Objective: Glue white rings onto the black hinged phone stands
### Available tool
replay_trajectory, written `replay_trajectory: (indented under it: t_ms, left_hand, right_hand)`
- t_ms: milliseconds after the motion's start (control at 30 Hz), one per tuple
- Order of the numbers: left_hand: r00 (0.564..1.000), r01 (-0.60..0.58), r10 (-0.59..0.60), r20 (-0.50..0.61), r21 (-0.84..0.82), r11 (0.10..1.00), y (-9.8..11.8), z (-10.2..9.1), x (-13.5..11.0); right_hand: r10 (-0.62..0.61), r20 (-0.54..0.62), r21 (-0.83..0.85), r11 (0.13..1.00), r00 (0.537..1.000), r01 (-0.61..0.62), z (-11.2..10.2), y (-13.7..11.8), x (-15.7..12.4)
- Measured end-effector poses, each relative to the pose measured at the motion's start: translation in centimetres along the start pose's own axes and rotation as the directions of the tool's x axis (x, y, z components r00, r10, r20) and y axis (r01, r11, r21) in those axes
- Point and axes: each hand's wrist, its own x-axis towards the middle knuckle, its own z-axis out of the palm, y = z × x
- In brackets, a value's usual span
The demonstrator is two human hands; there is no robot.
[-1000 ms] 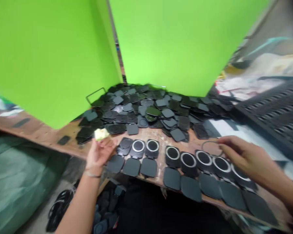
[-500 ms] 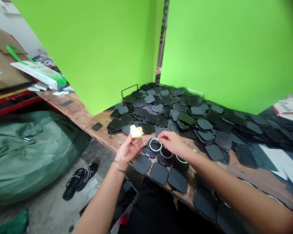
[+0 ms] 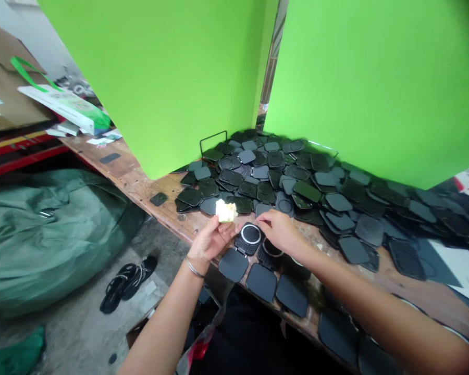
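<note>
My left hand (image 3: pixel 210 240) is closed on a small pale yellow lump (image 3: pixel 225 211), held just above the wooden bench (image 3: pixel 140 185). My right hand (image 3: pixel 280 230) rests over a row of open black hinged cases along the bench's front edge. Its fingertips touch the leftmost open case (image 3: pixel 248 238), which has a white ring (image 3: pixel 250 233) lying in its round recess. The flat lid of that case (image 3: pixel 233 264) hangs toward me. Whether the right fingers still pinch the ring is hidden.
A large heap of black square cases (image 3: pixel 297 182) fills the bench behind the row, against green panels (image 3: pixel 172 73). A green sack (image 3: pixel 50 229) and black sandals (image 3: pixel 127 278) lie on the floor at left. Cardboard and a white-green bag (image 3: pixel 62 107) sit far left.
The view swung left from the row's right end. My right hand carried a white ring from the right side to the leftmost case and lowered it into the recess. My left hand kept the lump.
</note>
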Motion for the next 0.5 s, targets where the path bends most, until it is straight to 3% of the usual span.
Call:
replay_trajectory:
  t_ms: [167, 300, 400, 500]
  left_hand:
    - [1.000, -0.014, 0.014, -0.015, 0.031, 0.999, 0.0, 0.2, -0.1]
    - [0.999, -0.034, 0.034, -0.008, 0.076, 0.997, 0.1, 0.0, 0.1]
    - [0.998, -0.056, 0.058, -0.012, 0.119, 0.991, 0.5, 0.3, 0.1]
    - [0.995, -0.094, 0.099, -0.019, 0.172, 0.981, 0.9, 2.4, -1.0]
  right_hand:
    - [-0.072, -0.091, -0.005, 0.997, 0.993, 0.072, -2.1, -0.1, -2.5]
    - [-0.114, -0.106, 0.012, 0.993, 0.988, 0.116, -5.2, 0.7, -7.1]
    - [-0.050, -0.162, 0.016, 0.998, 0.985, 0.053, -8.2, 3.0, -11.7]
    - [0.036, -0.285, -0.049, 0.997, 0.958, -0.052, -11.3, 6.8, -17.1]
